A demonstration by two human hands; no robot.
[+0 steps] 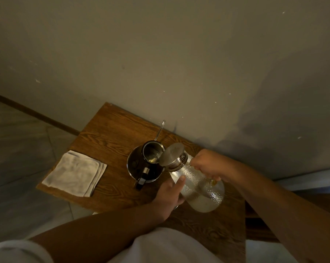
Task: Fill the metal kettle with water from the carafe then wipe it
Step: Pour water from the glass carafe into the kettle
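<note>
Head view: metal kettle (145, 164) standing open-topped on the wooden table (107, 133), near the wall. Glass carafe (196, 181) tilted just right of the kettle, steel lid (172, 154) over the kettle's mouth — gripped at the neck by the right hand (207, 165), steadied underneath by the left hand (170, 194), fingers curled round the glass. Folded white cloth (75, 173) lying left of the kettle, apart.
</note>
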